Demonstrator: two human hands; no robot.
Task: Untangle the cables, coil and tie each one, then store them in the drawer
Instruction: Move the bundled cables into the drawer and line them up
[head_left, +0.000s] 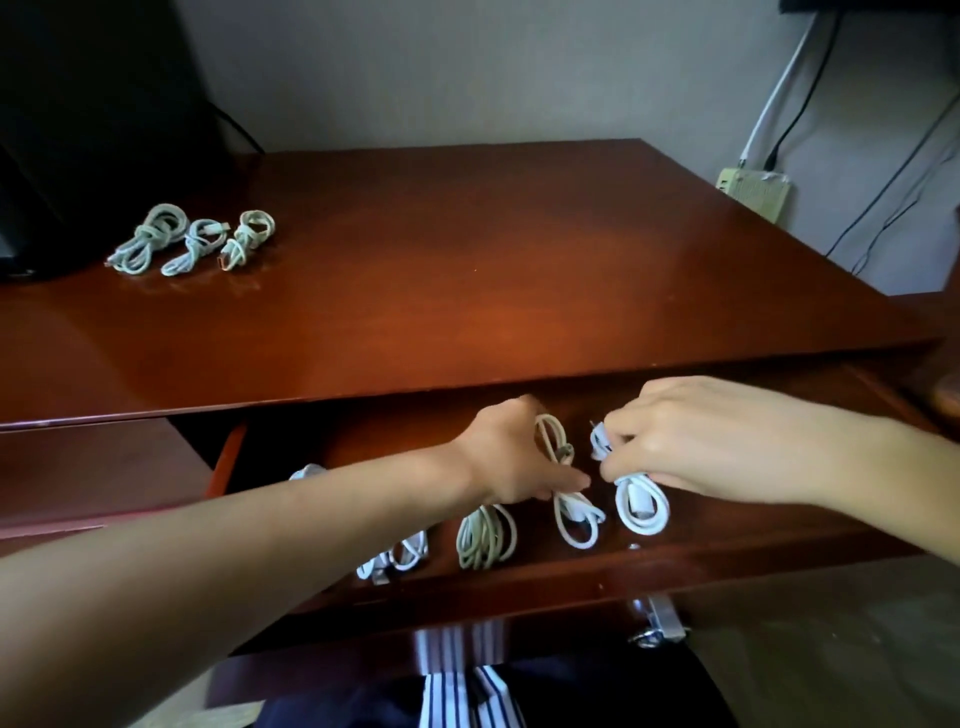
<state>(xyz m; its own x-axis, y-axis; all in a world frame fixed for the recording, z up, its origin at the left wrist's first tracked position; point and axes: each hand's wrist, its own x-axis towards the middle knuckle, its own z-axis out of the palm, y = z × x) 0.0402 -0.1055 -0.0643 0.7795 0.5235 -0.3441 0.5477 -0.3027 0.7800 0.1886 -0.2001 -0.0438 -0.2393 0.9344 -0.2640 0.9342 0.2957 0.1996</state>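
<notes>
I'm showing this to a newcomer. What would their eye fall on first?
Both hands reaching into the open red-brown wooden drawer at the bottom: the right hand pinches a white coiled cable, the left hand grips a beige-and-white coiled cable beside it. Next, three pale tied cable coils lying in a row on the glossy wooden desk top, far left.

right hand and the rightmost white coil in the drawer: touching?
Touching. The head view shows the right hand with fingers curled round the top of the rightmost white coil, its loop showing below them.
</notes>
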